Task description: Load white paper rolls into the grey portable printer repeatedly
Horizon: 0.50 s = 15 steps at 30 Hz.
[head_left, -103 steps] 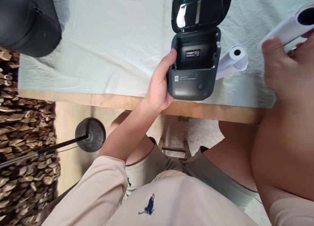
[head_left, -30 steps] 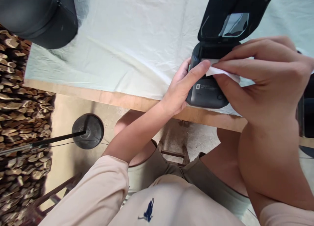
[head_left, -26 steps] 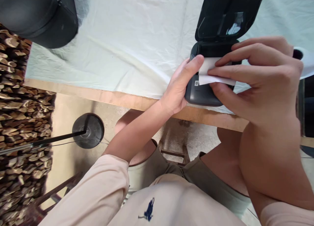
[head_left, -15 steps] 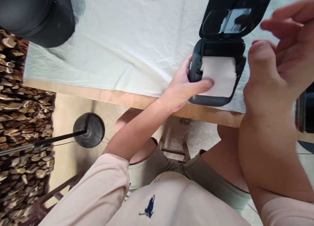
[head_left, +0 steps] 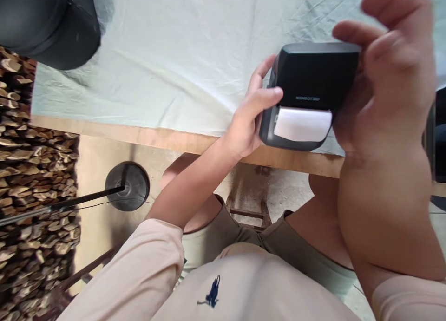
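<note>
A dark label printer (head_left: 318, 75) sits at the table's near edge with its black lid down. A white paper strip (head_left: 304, 124) hangs out below the lid, over the printer's front. My left hand (head_left: 252, 112) grips the printer's left side, thumb on the top edge and fingers around the side. Close by the printer's right side is my right hand (head_left: 393, 75), slightly blurred, its fingers bent and apart. Whether its palm touches the casing I cannot tell.
A pale cloth (head_left: 181, 56) covers the wooden table (head_left: 139, 133). A black cylindrical container (head_left: 52, 23) stands at the far left. At the right edge lies a dark object (head_left: 439, 135), partly cut off. Stacked firewood (head_left: 38, 181) and a round stand base (head_left: 127, 186) are below left.
The printer's lid has swung down over the paper roll, leaving a strip showing. My right hand has moved left towards the printer. My left thumb has come off the paper onto the casing.
</note>
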### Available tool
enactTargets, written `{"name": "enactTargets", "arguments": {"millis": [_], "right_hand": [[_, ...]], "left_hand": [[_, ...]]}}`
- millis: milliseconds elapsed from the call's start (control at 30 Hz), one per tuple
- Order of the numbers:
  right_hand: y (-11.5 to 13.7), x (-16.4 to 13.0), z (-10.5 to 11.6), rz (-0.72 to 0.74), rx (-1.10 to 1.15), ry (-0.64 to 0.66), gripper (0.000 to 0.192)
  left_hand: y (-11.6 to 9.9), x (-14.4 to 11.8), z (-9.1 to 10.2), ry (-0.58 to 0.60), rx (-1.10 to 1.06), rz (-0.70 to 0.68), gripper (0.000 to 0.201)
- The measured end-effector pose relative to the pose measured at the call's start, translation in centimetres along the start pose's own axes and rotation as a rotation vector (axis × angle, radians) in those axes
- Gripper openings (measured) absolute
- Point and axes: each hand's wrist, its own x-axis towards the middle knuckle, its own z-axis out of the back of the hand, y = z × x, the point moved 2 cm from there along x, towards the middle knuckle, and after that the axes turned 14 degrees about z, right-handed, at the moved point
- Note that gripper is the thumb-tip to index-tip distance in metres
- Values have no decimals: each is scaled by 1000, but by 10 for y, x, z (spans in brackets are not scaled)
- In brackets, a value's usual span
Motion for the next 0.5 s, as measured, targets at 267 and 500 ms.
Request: {"name": "enactTargets", "arguments": {"millis": [267,500], "right_hand": [[7,-12,-22,-158,212,133,60],[-7,-17,-19,-217,241,23,60]], "left_hand": [[2,-1,2,15,153,-72,14],[1,4,0,97,-77,52,29]]}}
